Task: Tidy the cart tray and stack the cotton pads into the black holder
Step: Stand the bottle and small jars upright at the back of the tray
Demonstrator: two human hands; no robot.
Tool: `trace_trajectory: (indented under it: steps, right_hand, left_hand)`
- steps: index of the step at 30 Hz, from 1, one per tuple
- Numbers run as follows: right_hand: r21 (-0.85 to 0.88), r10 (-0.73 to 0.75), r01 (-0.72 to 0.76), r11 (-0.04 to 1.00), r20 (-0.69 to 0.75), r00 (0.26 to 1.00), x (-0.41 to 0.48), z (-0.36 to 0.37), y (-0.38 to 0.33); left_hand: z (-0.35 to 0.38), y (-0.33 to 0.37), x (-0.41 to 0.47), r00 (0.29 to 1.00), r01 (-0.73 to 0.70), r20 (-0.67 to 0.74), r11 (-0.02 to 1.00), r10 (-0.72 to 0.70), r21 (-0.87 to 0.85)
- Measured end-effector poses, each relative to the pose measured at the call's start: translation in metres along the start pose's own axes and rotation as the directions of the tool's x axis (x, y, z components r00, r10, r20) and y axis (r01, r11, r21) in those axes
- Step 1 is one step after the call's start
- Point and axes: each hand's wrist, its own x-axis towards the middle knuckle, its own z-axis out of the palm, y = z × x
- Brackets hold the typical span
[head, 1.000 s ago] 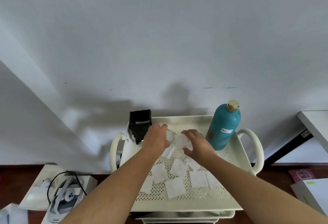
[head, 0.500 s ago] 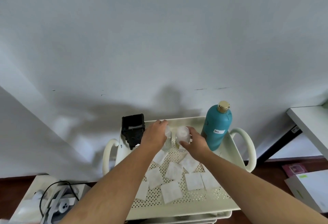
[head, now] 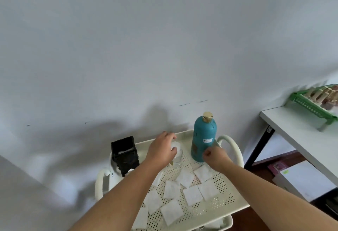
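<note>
Cotton pads (head: 185, 177) lie loose on tray (head: 225, 208); left grip (head: 161, 151) clasps clear jar (head: 177, 159), right grip (head: 214, 157) curled, hold unclear; next, probably park jar, gather pads.

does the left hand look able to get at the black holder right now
Probably within reach, yes: the black holder stands just left of the left hand with nothing between, but that hand grips a small clear bottle.

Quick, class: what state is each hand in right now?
Left hand: grips the clear bottle by its top.
Right hand: fingers curled beside the teal bottle; whether it holds anything cannot be told.
</note>
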Motion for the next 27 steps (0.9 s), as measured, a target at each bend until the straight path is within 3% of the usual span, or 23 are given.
trace_trajectory:
  steps: [2,5,9,15,27]
  right_hand:
    - [0.059,0.084,-0.077,0.995,-0.137,0.987,-0.001,-0.011,0.001]
    - [0.142,0.113,-0.068,0.988,-0.336,0.935,0.003,-0.025,0.003]
    - [0.31,0.051,0.04,0.95,-0.281,0.958,0.015,-0.035,-0.002]
    - [0.196,-0.132,0.172,0.965,-0.2,0.971,0.034,-0.043,0.002]
    - [0.134,-0.258,0.28,0.951,-0.157,0.953,0.076,-0.066,0.003]
  left_hand:
    - [0.002,0.01,0.008,0.999,-0.009,0.048,0.998,0.012,-0.056]
    - [0.007,0.025,0.026,0.994,-0.026,0.098,0.993,0.037,-0.112]
    - [0.019,0.039,0.048,0.986,0.014,0.169,0.986,0.014,-0.168]
    - [0.041,0.048,0.062,0.99,0.067,0.139,0.973,-0.036,-0.223]
    - [0.048,0.051,0.102,0.988,0.148,0.091,0.951,-0.127,-0.272]
